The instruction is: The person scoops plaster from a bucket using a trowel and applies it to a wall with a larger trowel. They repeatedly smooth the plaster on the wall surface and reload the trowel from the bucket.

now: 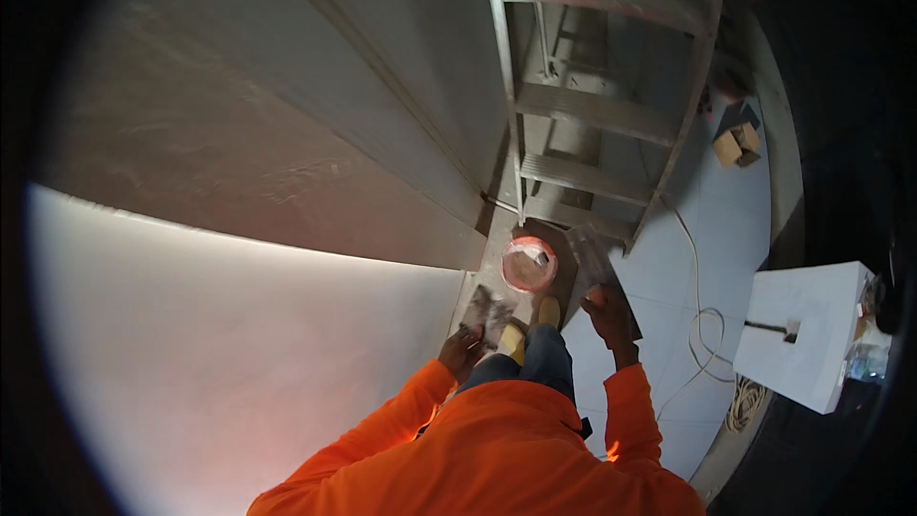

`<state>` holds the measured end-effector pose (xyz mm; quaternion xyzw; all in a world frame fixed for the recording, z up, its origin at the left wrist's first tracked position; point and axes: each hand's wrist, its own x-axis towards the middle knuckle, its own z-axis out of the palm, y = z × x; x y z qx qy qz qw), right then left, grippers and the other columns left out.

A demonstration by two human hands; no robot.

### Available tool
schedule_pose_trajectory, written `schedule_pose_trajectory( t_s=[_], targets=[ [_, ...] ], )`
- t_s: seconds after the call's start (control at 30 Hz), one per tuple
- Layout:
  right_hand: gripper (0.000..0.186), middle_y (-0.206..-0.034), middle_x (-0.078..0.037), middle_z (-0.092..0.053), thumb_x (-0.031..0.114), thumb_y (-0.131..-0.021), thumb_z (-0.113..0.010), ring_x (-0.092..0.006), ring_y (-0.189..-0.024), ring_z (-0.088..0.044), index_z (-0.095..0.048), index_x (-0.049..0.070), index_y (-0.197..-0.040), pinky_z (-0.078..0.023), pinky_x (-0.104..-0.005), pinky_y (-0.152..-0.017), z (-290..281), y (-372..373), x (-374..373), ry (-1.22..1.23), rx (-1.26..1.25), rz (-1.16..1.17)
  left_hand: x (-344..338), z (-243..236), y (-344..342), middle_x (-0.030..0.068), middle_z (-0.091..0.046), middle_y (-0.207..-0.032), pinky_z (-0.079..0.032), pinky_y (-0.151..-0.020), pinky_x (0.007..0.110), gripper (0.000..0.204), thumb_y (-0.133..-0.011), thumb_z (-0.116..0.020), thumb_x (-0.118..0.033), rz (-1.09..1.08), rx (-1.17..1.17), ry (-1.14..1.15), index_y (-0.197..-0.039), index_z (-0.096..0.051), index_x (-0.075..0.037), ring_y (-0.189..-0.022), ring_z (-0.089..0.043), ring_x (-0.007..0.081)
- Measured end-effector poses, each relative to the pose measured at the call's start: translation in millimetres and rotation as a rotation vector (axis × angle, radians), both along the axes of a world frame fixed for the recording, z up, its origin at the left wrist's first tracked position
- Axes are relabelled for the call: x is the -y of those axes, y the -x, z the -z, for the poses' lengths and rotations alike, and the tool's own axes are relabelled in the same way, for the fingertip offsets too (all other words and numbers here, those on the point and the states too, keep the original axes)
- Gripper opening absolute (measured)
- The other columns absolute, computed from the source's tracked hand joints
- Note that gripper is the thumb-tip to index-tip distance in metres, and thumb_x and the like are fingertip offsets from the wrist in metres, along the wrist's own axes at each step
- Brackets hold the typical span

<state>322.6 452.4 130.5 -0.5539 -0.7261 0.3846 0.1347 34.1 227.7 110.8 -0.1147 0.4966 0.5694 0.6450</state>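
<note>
My left hand (462,350) is closed on a smeared, putty-covered scraper (489,311), blurred by motion, beside my left shoe. My right hand (608,313) grips a plastering trowel (597,253) with a long, flat, dark blade that slants ahead and to the left. Between the two tools, just past my feet, stands a round bucket (543,284) with a reddish rim. Pale brownish paste (523,269) shows inside it, and a small light-and-dark object lies near its upper right edge. Both tools are apart from the wall.
A metal stepladder (597,110) stands directly ahead. The wall (258,325) runs close along my left, pale below and brownish above. On the tiled floor at right lie a looped cable (702,344), a white board-like box (802,330) and, farther off, a small open carton (737,145).
</note>
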Motion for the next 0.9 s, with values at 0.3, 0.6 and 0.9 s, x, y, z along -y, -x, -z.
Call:
schedule_pose_trajectory(
  t_s=[0.3, 0.6, 0.9],
  targets=[
    [0.053, -0.131, -0.017, -0.066, 0.013, -0.089, -0.072, -0.0353, -0.119, -0.066, -0.056, 0.004, -0.138, -0.053, -0.0415, -0.097, 66.3, 47.2, 5.7, 0.341, -0.386, 0.102, -134.7, 43.3, -97.0, -0.0007, -0.057, -0.139, -0.033, -0.113, 0.041, 0.066, -0.09, -0.075, -0.056, 0.23, 0.199, 0.008, -0.141, -0.051, -0.022, -0.129, -0.05, 0.0189],
    [0.052, -0.124, -0.014, -0.068, 0.007, -0.087, -0.075, -0.0265, -0.116, -0.066, -0.057, 0.002, -0.135, -0.052, -0.0397, -0.098, 127.4, 77.3, 14.1, 0.525, -0.821, 0.15, -153.2, 135.7, -68.3, -0.0034, -0.06, -0.128, -0.049, -0.1, 0.04, 0.06, -0.094, -0.07, -0.056, 0.208, 0.106, 0.149, -0.141, -0.054, -0.022, -0.117, -0.056, 0.0162],
    [0.04, -0.104, -0.018, -0.071, 0.03, -0.104, -0.062, -0.0236, -0.087, -0.068, -0.062, -0.006, -0.121, -0.052, -0.0386, -0.077, 205.1, 89.3, 59.7, 0.45, -0.673, 0.395, -131.5, 202.6, -50.5, -0.0049, -0.065, -0.11, -0.052, -0.077, 0.03, 0.025, -0.098, -0.073, -0.028, 0.284, -0.27, 0.231, -0.118, -0.067, -0.015, -0.091, -0.059, 0.0085]
  ],
)
